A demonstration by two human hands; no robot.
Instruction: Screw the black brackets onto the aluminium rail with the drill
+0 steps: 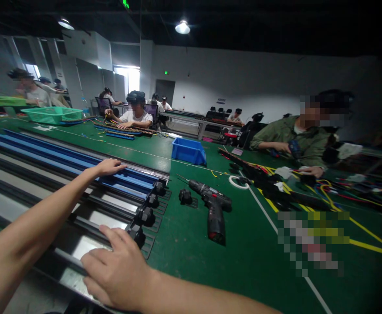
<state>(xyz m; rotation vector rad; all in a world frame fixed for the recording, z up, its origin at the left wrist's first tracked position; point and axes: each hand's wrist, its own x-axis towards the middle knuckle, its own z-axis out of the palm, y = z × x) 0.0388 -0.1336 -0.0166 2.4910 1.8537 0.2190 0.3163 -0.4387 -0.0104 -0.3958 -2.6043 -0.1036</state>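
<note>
My left hand (110,167) lies palm down, with its fingers out flat, on the blue strips of a row of long rails (76,162). Nearer to me, my right hand (119,268) rests on the dark and silver rails at the front, its fingers apart and partly bent over them. Neither hand grips anything that I can see. Black knobs (147,216) with slotted black plates sit along the right ends of the rails. A black cordless drill (212,200) lies on its side to the right, beside one loose black knob (186,197).
On the green table (191,261) stand a blue bin (189,150) and a green basket (53,115). A white ring (238,182) lies past the drill. Cables and yellow strips (321,196) spread at right, where a co-worker (295,135) holds a drill. Other people sit farther back.
</note>
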